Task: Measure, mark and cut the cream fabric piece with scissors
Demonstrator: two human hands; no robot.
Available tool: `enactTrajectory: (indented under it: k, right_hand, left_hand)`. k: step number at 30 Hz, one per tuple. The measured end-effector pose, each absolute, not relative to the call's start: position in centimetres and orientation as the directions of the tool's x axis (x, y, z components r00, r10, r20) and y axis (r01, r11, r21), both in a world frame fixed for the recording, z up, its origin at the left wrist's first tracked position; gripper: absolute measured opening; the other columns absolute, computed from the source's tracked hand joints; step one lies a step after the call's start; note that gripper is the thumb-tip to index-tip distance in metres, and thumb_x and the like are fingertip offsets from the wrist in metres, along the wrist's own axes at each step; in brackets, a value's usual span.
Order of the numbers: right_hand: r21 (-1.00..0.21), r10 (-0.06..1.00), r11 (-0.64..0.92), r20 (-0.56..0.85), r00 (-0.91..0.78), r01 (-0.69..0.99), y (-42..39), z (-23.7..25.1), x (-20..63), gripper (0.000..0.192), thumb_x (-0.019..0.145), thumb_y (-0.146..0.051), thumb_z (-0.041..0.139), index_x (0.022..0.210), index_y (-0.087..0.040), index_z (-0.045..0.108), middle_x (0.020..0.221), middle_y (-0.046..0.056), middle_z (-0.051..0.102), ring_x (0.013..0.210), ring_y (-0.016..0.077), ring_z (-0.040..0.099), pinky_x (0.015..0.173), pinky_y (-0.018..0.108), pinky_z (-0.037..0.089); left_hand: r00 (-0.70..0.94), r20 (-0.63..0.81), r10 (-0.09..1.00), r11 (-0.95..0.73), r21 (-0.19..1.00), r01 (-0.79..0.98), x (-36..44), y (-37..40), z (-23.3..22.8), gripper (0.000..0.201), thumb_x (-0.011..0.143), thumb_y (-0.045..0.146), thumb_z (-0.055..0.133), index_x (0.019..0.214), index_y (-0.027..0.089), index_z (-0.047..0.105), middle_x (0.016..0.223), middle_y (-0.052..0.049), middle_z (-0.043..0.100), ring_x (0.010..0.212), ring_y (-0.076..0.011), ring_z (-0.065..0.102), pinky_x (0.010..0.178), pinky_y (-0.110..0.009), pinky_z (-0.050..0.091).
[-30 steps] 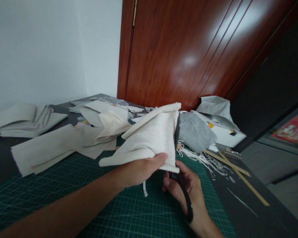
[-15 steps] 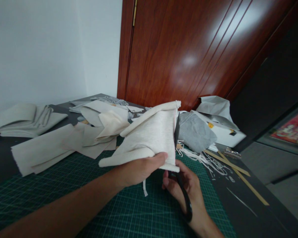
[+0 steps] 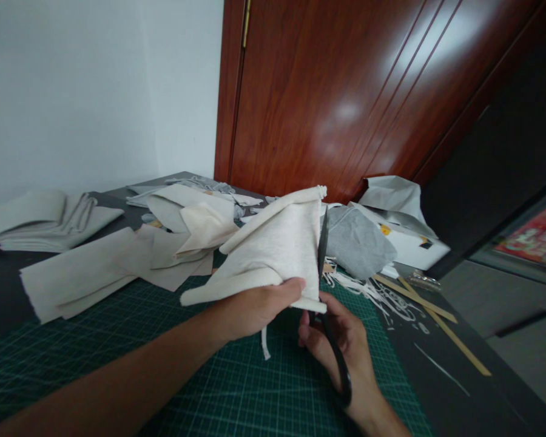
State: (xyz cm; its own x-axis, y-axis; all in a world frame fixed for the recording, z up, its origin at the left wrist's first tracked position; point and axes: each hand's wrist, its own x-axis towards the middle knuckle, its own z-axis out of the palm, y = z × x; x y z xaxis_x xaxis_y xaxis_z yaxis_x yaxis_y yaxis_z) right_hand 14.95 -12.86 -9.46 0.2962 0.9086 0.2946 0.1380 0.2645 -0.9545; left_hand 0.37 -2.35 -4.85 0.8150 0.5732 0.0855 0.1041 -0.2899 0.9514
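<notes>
A piece of cream fabric (image 3: 282, 243) with rolled edges is held up over the green cutting mat (image 3: 255, 400). My left hand (image 3: 264, 306) is closed on its lower edge, thumb on top. In my right hand (image 3: 339, 334) is a pair of black scissors (image 3: 339, 358), its fingers through the handles. The scissors' blades point upward along the fabric's right edge; part of them is hidden behind the cloth. A narrow white strip (image 3: 265, 345) hangs below my left hand.
Folded cloth (image 3: 64, 221) and loose fabric pieces (image 3: 86, 264) lie at left. Toward the right are grey cloth (image 3: 361, 240), white cords (image 3: 377, 294), wooden strips (image 3: 450, 334) and a white box (image 3: 418, 246). A brown door (image 3: 323, 103) stands behind the table.
The fabric's right edge has shifted slightly left, and more of the scissors' blade shows beside it. Both hands have otherwise barely moved.
</notes>
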Motion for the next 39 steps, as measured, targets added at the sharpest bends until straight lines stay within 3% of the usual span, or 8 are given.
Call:
enactTrajectory:
  k: [16, 22, 27, 33, 39]
  right_hand:
    - [-0.947, 0.894, 0.27, 0.314, 0.32, 0.176, -13.1, -8.9, 14.8, 0.02, 0.071, -0.021, 0.081, 0.089, -0.022, 0.074, 0.07, -0.004, 0.06, 0.056, 0.0124, 0.054, 0.053, 0.023, 0.044]
    - [-0.925, 0.875, 0.306, 0.366, 0.316, 0.224, -13.0, -8.5, 14.5, 0.014, 0.07, -0.02, 0.08, 0.08, -0.022, 0.071, 0.062, -0.005, 0.058, 0.051, 0.0115, 0.051, 0.048, 0.021, 0.041]
    - [-0.919, 0.866, 0.318, 0.381, 0.323, 0.232, -13.1, -8.4, 14.5, 0.014, 0.069, -0.019, 0.081, 0.078, -0.021, 0.07, 0.059, -0.006, 0.057, 0.048, 0.0118, 0.049, 0.046, 0.022, 0.04]
    - [-0.916, 0.866, 0.316, 0.385, 0.32, 0.247, -13.2, -8.1, 14.4, 0.011, 0.071, -0.021, 0.079, 0.077, -0.021, 0.07, 0.058, -0.006, 0.056, 0.047, 0.0121, 0.049, 0.045, 0.022, 0.039]
    - [-0.908, 0.861, 0.315, 0.396, 0.319, 0.276, -13.3, -8.2, 14.6, 0.01, 0.072, -0.021, 0.078, 0.078, -0.021, 0.07, 0.059, -0.005, 0.056, 0.046, 0.0119, 0.049, 0.043, 0.023, 0.039]
  left_hand:
    - [0.788, 0.039, 0.615, -0.308, 0.931, 0.195, -0.4, -2.9, -3.5, 0.054, 0.1, 0.053, 0.037, 0.084, 0.017, 0.075, 0.097, -0.003, 0.078, 0.108, -0.0262, 0.066, 0.109, -0.033, 0.038]
    - [0.724, 0.036, 0.689, -0.292, 0.928, 0.231, -0.1, -2.8, -3.9, 0.05, 0.094, 0.057, 0.046, 0.084, 0.018, 0.075, 0.107, -0.008, 0.078, 0.116, -0.0303, 0.064, 0.114, -0.039, 0.035]
    - [0.73, 0.039, 0.682, -0.273, 0.94, 0.204, 0.0, -2.6, -4.5, 0.051, 0.094, 0.059, 0.047, 0.082, 0.018, 0.075, 0.101, -0.009, 0.077, 0.114, -0.0307, 0.064, 0.114, -0.042, 0.035]
    - [0.731, -0.013, 0.683, -0.196, 0.96, 0.201, -0.2, -2.5, -4.9, 0.051, 0.093, 0.061, 0.051, 0.098, 0.018, 0.077, 0.119, -0.011, 0.076, 0.124, -0.0311, 0.061, 0.12, -0.042, 0.03]
    - [0.714, 0.025, 0.7, -0.226, 0.956, 0.188, -0.1, -2.6, -4.6, 0.05, 0.093, 0.062, 0.051, 0.088, 0.018, 0.075, 0.109, -0.01, 0.077, 0.118, -0.0313, 0.063, 0.119, -0.042, 0.03]
